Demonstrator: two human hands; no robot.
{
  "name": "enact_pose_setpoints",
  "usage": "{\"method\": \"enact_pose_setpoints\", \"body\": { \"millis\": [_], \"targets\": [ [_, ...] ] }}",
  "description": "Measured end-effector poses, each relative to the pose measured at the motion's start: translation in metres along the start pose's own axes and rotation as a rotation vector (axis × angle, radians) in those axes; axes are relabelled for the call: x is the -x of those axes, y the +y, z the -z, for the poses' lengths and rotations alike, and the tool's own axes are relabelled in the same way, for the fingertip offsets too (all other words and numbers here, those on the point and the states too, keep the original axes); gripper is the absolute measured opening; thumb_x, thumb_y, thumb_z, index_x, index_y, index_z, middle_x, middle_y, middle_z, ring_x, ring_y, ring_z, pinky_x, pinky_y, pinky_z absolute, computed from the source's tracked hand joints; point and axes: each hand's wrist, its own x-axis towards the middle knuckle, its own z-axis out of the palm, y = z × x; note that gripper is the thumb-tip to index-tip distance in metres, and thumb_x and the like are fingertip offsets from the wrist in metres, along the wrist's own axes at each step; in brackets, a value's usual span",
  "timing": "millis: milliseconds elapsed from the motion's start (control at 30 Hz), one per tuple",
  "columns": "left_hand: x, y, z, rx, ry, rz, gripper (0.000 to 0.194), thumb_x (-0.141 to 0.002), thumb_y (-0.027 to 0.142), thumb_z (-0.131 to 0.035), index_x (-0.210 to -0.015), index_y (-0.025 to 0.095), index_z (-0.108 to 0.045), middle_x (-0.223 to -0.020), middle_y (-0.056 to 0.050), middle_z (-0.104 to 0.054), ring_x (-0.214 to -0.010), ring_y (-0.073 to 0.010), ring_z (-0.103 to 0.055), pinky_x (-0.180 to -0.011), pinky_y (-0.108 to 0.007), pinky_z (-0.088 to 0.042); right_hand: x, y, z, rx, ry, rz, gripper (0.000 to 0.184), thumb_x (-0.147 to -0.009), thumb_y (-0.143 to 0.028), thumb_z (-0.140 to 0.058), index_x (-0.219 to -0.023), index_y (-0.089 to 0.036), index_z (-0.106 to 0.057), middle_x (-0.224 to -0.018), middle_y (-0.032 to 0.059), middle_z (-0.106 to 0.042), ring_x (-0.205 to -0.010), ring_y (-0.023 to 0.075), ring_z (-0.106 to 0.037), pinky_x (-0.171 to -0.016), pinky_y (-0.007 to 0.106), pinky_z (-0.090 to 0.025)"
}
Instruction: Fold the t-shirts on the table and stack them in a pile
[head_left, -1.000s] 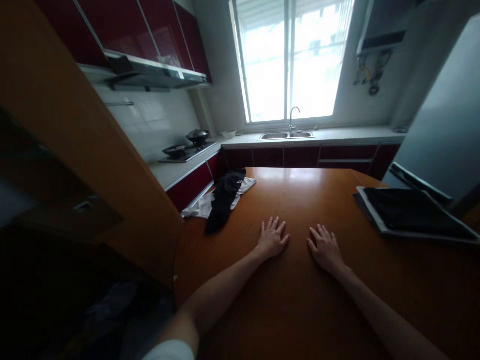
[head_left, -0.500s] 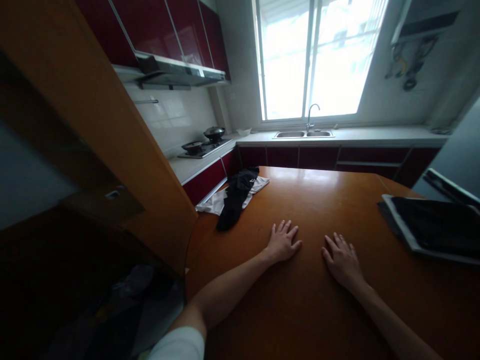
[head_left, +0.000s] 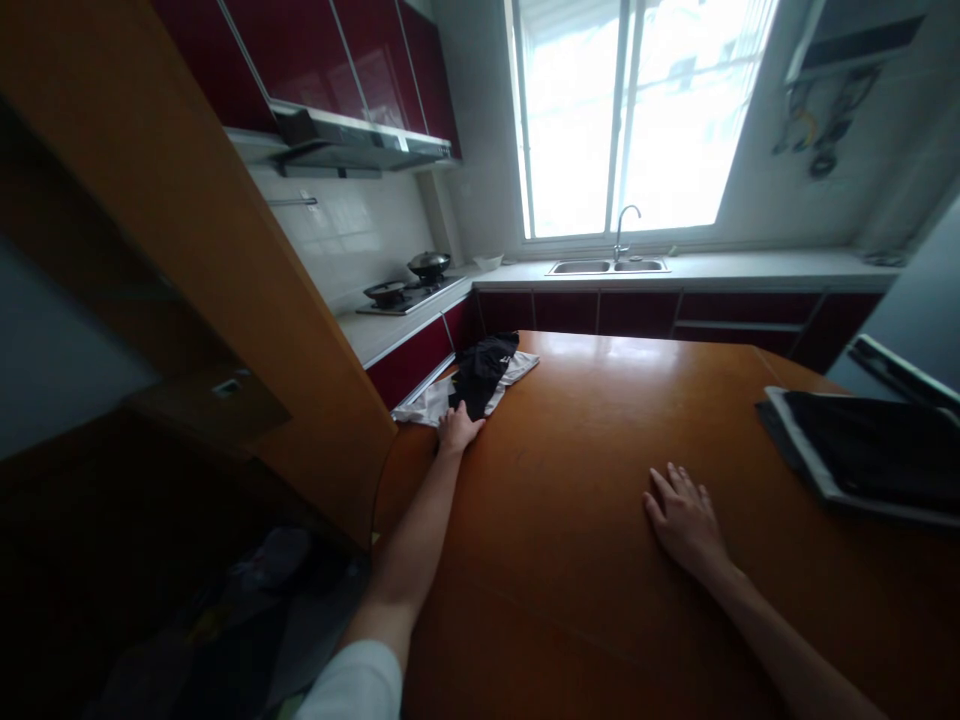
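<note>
At the left part of the wooden table (head_left: 585,420), a black garment (head_left: 484,362) lies loosely heaped over a white garment (head_left: 427,402). My left hand (head_left: 459,430) reaches over the near end of the black garment, its thumb apart from the fingers. The hand hides that end of the cloth, and no firm grip on it shows. My right hand (head_left: 686,522) lies flat on the tabletop, palm down with fingers spread, holding nothing. Farther right sits a flat stack of folded dark and light clothes (head_left: 870,445), apart from that hand.
A wooden partition (head_left: 300,330) rises close by the table's left edge. Beyond the table, a white counter (head_left: 750,265) carries a sink (head_left: 581,268). Two pans, one a lidded wok (head_left: 429,264), stand on the stove at the back left. Dark items lie low at the left.
My left hand has moved from the tabletop leftward and away from me to the near end of the black garment. The right hand has stayed in place.
</note>
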Motion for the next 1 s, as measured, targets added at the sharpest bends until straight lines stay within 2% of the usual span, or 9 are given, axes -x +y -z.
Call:
{"method": "enact_pose_setpoints", "body": {
  "millis": [133,233,367,500,600,700,800,867,1000],
  "targets": [
    [-0.002,-0.011,0.012,0.042,0.053,0.016,0.031,-0.088,0.027,-0.065,-0.115,0.015,-0.072,-0.116,-0.02,-0.072,-0.112,-0.034,-0.067,-0.095,-0.039,-0.049,-0.001,-0.003,0.003,-0.001,-0.005,-0.002,0.057,-0.099,-0.039,-0.034,-0.145,-0.011,-0.053,-0.157,0.0187,-0.041,-0.149,0.0321,-0.03,-0.119,0.052,-0.022],
    [-0.001,0.005,0.031,0.08,0.172,0.041,0.032,-0.095,0.023,-0.052,-0.119,0.012,-0.07,-0.114,-0.024,-0.072,-0.109,-0.0376,-0.068,-0.09,-0.045,-0.051,-0.001,-0.005,0.004,-0.022,-0.006,-0.013,0.056,-0.099,-0.038,-0.035,-0.144,-0.011,-0.053,-0.157,0.0186,-0.041,-0.149,0.0319,-0.03,-0.12,0.052,-0.02],
    [-0.003,0.059,0.058,0.149,0.318,-0.03,0.037,-0.101,0.024,-0.045,-0.132,0.014,-0.063,-0.123,-0.022,-0.069,-0.114,-0.0354,-0.066,-0.095,-0.045,-0.05,-0.003,-0.006,0.0,-0.128,0.017,-0.023,0.056,-0.096,-0.037,-0.039,-0.141,-0.009,-0.056,-0.155,0.0201,-0.043,-0.149,0.0334,-0.03,-0.12,0.054,-0.018],
    [0.027,0.135,0.062,0.316,0.329,-0.318,0.034,-0.099,0.025,-0.054,-0.131,0.02,-0.065,-0.127,-0.013,-0.07,-0.121,-0.0272,-0.064,-0.103,-0.034,-0.047,-0.01,-0.001,-0.001,-0.459,0.121,-0.105,0.056,-0.093,-0.043,-0.041,-0.134,-0.011,-0.061,-0.146,0.0194,-0.055,-0.141,0.0337,-0.042,-0.118,0.055,-0.024],
    [0.084,0.175,0.049,0.534,0.021,-0.695,0.033,-0.094,0.022,-0.062,-0.126,0.017,-0.07,-0.122,-0.011,-0.073,-0.117,-0.0263,-0.067,-0.104,-0.034,-0.048,-0.016,0.013,0.008,-0.845,0.286,-0.241,0.056,-0.092,-0.05,-0.042,-0.128,-0.013,-0.063,-0.128,0.0178,-0.066,-0.12,0.0309,-0.06,-0.105,0.049,-0.043],
    [0.141,0.18,0.036,0.56,-0.629,-1.239,0.064,-0.082,0.031,-0.08,-0.141,0.022,-0.059,-0.141,-0.008,-0.062,-0.13,-0.0257,-0.058,-0.111,-0.034,-0.043,-0.019,0.033,0.024,-1.038,0.506,-0.372,0.053,-0.093,-0.048,-0.04,-0.122,-0.011,-0.063,-0.116,0.017,-0.069,-0.103,0.0284,-0.066,-0.091,0.044,-0.051],
    [0.161,0.159,0.025,0.552,-0.904,-1.306,0.059,-0.086,0.038,-0.076,-0.14,0.022,-0.06,-0.134,-0.008,-0.067,-0.121,-0.0238,-0.064,-0.102,-0.031,-0.049,-0.016,0.043,0.042,-0.942,0.657,-0.379,0.046,-0.092,-0.041,-0.04,-0.117,-0.011,-0.065,-0.113,0.0166,-0.068,-0.104,0.0285,-0.064,-0.092,0.044,-0.05],
    [0.147,0.138,0.016,0.572,-0.79,-1.103,0.041,-0.094,0.036,-0.066,-0.131,0.02,-0.066,-0.118,-0.007,-0.074,-0.105,-0.0207,-0.071,-0.092,-0.028,-0.054,-0.012,0.037,0.05,-0.818,0.646,-0.249,0.042,-0.093,-0.038,-0.04,-0.112,-0.013,-0.067,-0.114,0.0163,-0.067,-0.109,0.0287,-0.062,-0.098,0.046,-0.048],
    [0.087,0.087,0.0,0.4,-0.172,-0.614,0.026,-0.093,0.018,-0.057,-0.114,0.021,-0.073,-0.12,-0.003,-0.073,-0.113,-0.0181,-0.067,-0.103,-0.026,-0.049,-0.001,-0.002,0.053,-0.561,0.415,0.11,0.034,-0.096,-0.034,-0.042,-0.109,-0.02,-0.07,-0.124,0.0141,-0.065,-0.122,0.0281,-0.055,-0.109,0.046,-0.041]
  ]
}}
